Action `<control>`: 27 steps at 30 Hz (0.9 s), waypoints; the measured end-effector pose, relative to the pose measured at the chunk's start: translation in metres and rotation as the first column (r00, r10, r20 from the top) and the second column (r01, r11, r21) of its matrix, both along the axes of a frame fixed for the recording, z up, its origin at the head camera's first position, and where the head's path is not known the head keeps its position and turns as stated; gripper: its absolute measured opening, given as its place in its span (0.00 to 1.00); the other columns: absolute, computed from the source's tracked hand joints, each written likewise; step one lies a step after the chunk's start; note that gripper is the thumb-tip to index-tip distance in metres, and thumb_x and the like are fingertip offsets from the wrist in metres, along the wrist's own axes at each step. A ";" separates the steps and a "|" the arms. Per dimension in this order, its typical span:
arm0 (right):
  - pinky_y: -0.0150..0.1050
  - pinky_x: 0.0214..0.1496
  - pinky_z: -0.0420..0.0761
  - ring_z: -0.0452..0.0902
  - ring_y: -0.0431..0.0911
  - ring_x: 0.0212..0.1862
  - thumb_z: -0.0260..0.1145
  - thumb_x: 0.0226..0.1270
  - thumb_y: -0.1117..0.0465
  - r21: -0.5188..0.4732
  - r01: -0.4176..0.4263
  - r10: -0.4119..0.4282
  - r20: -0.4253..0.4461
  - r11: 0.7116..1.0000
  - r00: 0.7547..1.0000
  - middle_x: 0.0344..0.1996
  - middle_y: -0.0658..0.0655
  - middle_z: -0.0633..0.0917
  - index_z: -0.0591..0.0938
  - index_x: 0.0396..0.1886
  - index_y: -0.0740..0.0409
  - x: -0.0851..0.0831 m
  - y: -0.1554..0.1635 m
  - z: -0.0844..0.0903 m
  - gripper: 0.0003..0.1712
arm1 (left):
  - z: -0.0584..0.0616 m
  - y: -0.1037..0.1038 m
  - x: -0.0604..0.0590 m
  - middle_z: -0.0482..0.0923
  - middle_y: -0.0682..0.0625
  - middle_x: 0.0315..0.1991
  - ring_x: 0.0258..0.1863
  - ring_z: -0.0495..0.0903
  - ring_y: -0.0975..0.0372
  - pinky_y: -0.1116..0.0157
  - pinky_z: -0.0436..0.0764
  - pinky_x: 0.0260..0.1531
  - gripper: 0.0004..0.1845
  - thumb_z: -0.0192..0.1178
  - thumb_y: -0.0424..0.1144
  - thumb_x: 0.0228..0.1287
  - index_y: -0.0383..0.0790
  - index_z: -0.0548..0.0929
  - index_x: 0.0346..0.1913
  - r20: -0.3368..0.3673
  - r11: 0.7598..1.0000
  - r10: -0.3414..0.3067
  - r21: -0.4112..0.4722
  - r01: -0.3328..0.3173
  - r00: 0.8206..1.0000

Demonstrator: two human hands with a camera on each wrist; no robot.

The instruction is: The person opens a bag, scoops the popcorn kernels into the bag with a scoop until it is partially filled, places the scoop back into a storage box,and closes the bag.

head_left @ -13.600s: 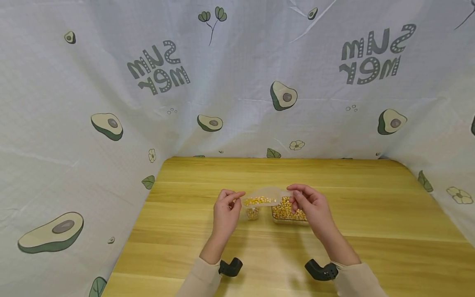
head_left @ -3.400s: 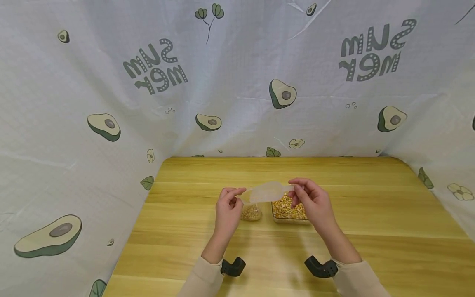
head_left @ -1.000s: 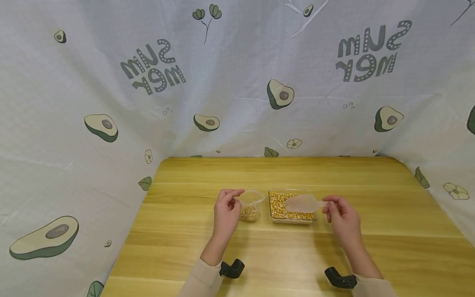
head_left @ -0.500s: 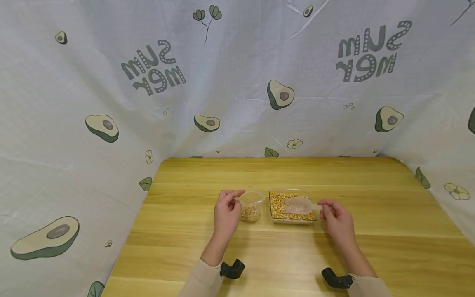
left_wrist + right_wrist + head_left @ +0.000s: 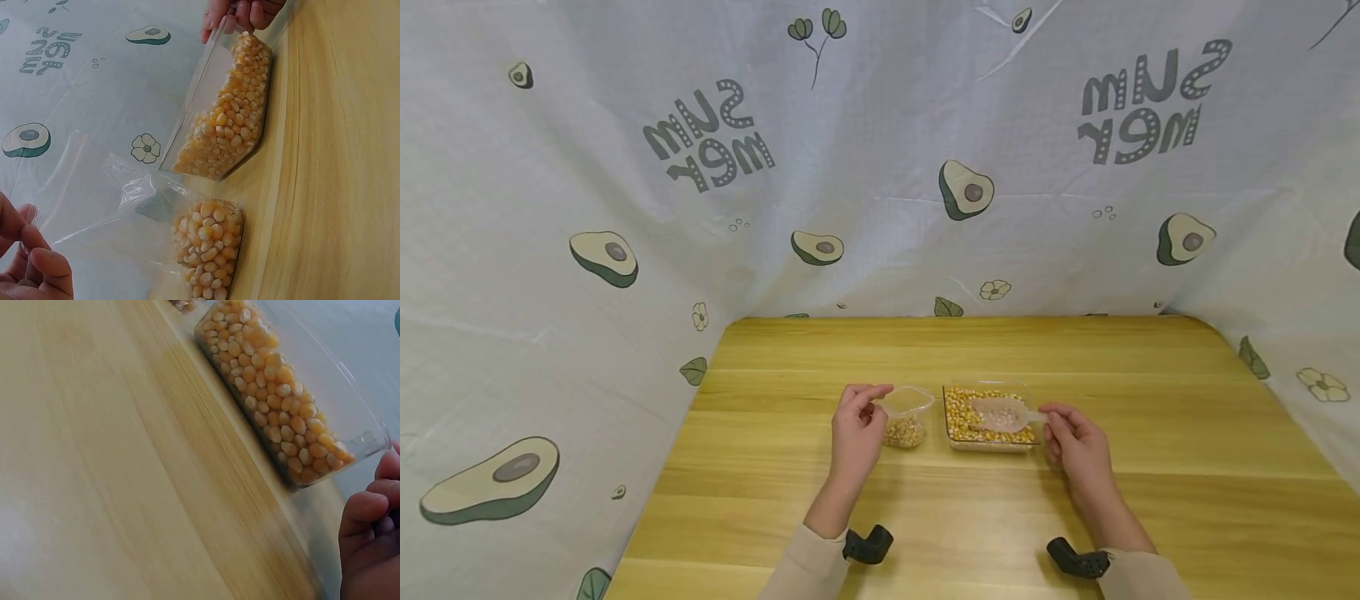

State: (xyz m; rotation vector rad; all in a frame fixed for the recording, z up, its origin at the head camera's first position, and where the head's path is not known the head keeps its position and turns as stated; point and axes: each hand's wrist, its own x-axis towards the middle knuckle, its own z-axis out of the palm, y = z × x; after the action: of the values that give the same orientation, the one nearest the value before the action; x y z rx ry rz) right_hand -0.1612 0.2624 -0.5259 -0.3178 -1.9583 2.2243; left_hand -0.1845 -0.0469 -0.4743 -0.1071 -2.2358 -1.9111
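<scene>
My left hand (image 5: 871,398) pinches the top edge of a small clear plastic bag (image 5: 907,414) that stands on the wooden table (image 5: 925,517) with corn kernels (image 5: 206,250) in its bottom. In the left wrist view the left hand (image 5: 31,250) holds the bag's film up and open. Right of the bag sits a clear rectangular tray (image 5: 992,447) full of corn kernels (image 5: 281,406). My right hand (image 5: 1051,417) grips the handle of a clear plastic scoop (image 5: 1000,414), whose bowl lies in the tray's kernels.
An avocado-print cloth (image 5: 880,167) walls the table at the back and on both sides. Bare wood lies in front of the hands and to the right of the tray. Black wrist mounts (image 5: 868,543) sit at both sleeves.
The right hand carried the emptied scoop from above the bag rightward and lowered it into the tray. The left hand kept its hold on the bag.
</scene>
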 end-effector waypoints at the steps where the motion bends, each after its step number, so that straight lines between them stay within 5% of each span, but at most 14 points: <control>1: 0.30 0.19 0.65 0.64 0.34 0.19 0.56 0.78 0.57 -0.011 -0.003 0.003 0.001 1.000 1.000 0.21 0.44 0.76 0.82 0.41 0.48 0.000 0.000 0.001 0.08 | 0.000 0.000 0.000 0.76 0.44 0.45 0.31 0.68 0.65 0.77 0.65 0.25 0.18 0.52 0.21 0.64 0.39 0.88 0.47 0.000 1.000 0.000 -0.002 0.000 1.000; 27: 0.29 0.23 0.68 0.65 0.35 0.23 0.53 0.79 0.55 -0.116 -0.041 0.045 0.028 0.992 0.999 0.24 0.44 0.76 0.80 0.43 0.46 0.004 0.000 0.000 0.09 | 0.001 -0.002 0.001 0.76 0.44 0.45 0.30 0.67 0.65 0.77 0.64 0.24 0.18 0.52 0.22 0.64 0.37 0.88 0.48 0.000 1.000 -0.002 -0.011 0.002 1.000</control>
State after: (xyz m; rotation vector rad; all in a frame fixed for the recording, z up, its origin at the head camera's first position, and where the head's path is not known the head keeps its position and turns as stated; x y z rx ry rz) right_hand -0.1571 0.2623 -0.5256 -0.3289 -1.8724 2.3790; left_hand -0.1835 -0.0494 -0.4737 -0.1113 -2.2474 -1.9000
